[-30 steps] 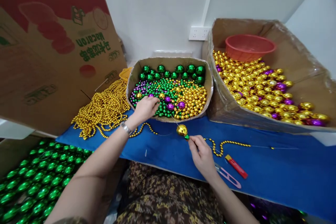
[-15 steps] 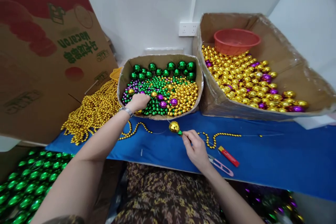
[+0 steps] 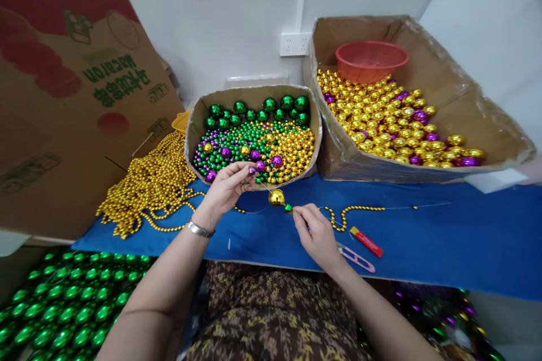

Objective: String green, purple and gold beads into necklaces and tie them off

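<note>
My left hand (image 3: 232, 185), above the near rim of the small bead box (image 3: 191, 164), pinches a small purple bead (image 3: 252, 171) between thumb and fingertips. My right hand (image 3: 315, 234) is closed on a string over the blue cloth, right beside a small green bead (image 3: 288, 208). Threaded next to that green bead is a large gold bead (image 3: 276, 197), and thin string runs from it up toward my left fingers. A gold bead strand (image 3: 339, 220) lies behind my right hand. Loose green, purple and gold beads fill the small box.
Pink-handled snips (image 3: 358, 258) and a red lighter (image 3: 366, 241) lie right of my right hand. A large carton (image 3: 351, 169) holds gold and purple balls and a red basin (image 3: 372, 62). Gold bead strands (image 3: 148, 186) are heaped at left; green balls (image 3: 63, 293) lie below.
My left hand has come out of the small box toward me and now holds a small purple bead near the string. My right hand keeps its grip almost in place. The view shifts slightly.
</note>
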Available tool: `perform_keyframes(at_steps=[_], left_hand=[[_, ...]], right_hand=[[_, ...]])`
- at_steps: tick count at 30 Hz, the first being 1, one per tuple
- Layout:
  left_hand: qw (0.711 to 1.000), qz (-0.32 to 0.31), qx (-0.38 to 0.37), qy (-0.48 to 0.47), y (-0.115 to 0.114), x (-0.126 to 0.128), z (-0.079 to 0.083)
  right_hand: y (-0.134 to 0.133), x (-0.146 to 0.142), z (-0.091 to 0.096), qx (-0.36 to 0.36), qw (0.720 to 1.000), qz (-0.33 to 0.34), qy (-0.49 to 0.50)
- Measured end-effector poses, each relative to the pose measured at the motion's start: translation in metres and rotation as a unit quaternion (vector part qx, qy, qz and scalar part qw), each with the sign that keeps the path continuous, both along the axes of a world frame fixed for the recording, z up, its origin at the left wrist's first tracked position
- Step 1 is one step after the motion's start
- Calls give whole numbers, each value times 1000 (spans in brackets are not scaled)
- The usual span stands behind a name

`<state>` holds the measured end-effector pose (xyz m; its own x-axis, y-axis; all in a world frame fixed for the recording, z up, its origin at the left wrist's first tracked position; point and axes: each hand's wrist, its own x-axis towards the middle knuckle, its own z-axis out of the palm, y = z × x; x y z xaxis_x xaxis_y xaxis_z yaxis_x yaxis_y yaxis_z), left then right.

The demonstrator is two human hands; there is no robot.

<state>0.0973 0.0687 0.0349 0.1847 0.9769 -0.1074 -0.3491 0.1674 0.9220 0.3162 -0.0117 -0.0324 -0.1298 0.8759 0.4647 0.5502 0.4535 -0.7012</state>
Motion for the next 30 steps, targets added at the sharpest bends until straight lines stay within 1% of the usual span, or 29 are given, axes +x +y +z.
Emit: perform_keyframes(at_steps=[4,9,12,16,23,30], left_hand=[[1000,1,-17,-19,-4,1,-4],[1000,14,-11,-1,-6,2,-4],[999,30,1,23,-9,3,-5],[999,30,-3,34,-14,4,-7],[999,30,-26,5,-17,4,-10],[999,34,-26,22,-18,2,-12]], right_hand=[[-1,2,0,0,1000,-8,-8],[0,4,-1,7,999,-15,-36],[0,5,-4,34,996,-37,-78],[-1,6,-8,84,984,-71,-139],[-2,5,-11,111,982,-67,-135],[-3,8,-13,133,976,-72,-156]])
